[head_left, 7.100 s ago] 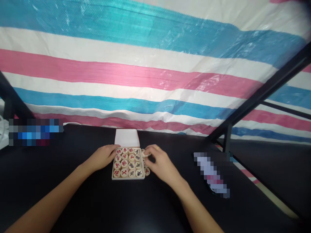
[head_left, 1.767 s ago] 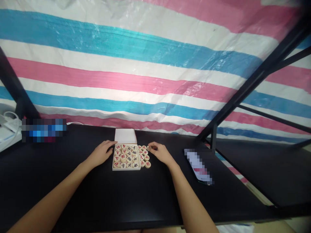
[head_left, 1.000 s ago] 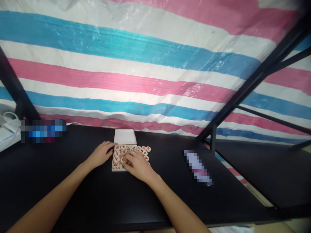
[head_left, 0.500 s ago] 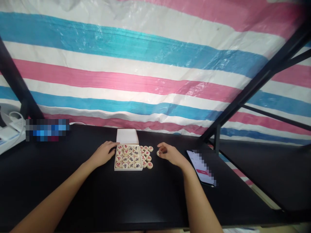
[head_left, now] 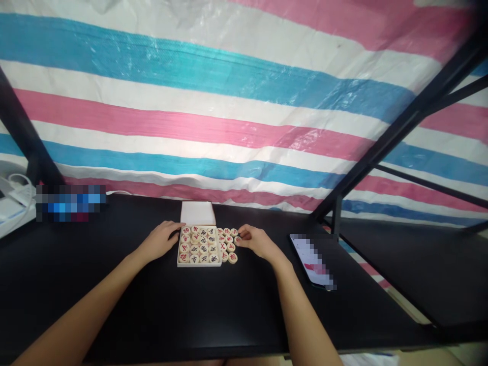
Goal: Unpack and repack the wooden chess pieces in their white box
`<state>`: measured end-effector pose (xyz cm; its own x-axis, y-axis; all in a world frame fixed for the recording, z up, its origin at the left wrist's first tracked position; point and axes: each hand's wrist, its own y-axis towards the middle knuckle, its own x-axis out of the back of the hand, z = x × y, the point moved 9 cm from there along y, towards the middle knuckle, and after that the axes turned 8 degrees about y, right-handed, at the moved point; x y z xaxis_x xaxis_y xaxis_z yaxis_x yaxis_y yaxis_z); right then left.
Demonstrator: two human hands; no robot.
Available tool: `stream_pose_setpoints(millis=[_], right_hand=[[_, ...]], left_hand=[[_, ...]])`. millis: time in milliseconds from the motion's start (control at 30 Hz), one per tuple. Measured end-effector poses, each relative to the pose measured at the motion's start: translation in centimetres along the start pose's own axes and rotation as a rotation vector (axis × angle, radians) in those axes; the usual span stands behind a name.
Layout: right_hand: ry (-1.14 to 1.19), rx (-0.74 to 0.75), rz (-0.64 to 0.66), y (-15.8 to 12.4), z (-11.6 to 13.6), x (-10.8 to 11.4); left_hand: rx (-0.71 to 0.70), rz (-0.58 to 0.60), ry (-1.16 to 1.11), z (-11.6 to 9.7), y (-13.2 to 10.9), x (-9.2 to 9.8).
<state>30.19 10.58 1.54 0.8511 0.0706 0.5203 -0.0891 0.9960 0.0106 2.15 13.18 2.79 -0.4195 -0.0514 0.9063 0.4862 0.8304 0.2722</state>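
Observation:
A white box (head_left: 199, 264) holds rows of round Chinese chess pieces, some marked in red and others in black. Behind it lies its white lid (head_left: 197, 212), touching or nearly touching the box. My left hand (head_left: 162, 239) rests at the box's left side, fingers stretched toward its back left corner and holding nothing. To the right of the box sits a cluster of red-marked chess pieces (head_left: 232, 257) on the black table. At that cluster's right edge my right hand (head_left: 256, 242) pinches a chess piece (head_left: 238, 240), which the fingertips partly cover.
A phone (head_left: 312, 262) lies on the table (head_left: 244, 315) to the right. At the far left are white cables and a power strip (head_left: 17, 208), beside a blurred blue item (head_left: 72, 203). Black metal posts (head_left: 335, 213) and a striped sheet (head_left: 213, 137) bound the back.
My right hand has moved left with the chess piece, bringing it up against the cluster beside the box. My left hand stays at the box. The whole view has shifted slightly.

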Motion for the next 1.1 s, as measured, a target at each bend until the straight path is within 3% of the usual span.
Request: stream_pose_setpoints(millis=[267, 433, 533, 733, 933, 1100], right_hand=[[-0.064, 0.051, -0.02, -0.3, 1.4, -0.1], [-0.231, 0.206, -0.177, -0.9, 4.5, 0.8], [-0.277, 0.34, -0.181, -1.5, 7.2, -1.6], [-0.425, 0.507, 0.028, -3.0, 10.6, -9.5], [-0.481, 0.463, -0.07, -3.3, 10.6, -9.8], [-0.428, 0.524, -0.042, -2.9, 11.0, -10.1]], left_hand=[[-0.002, -0.003, -0.009, 0.1, 0.0, -0.2], [-0.003, -0.002, -0.003, 0.0, 0.0, 0.0], [-0.013, -0.003, -0.011, 0.0, 0.0, -0.1], [-0.015, -0.005, -0.004, 0.0, 0.0, -0.2], [-0.018, 0.005, 0.007, -0.1, 0.1, -0.2], [-0.033, 0.006, 0.013, -0.1, 0.2, -0.5]])
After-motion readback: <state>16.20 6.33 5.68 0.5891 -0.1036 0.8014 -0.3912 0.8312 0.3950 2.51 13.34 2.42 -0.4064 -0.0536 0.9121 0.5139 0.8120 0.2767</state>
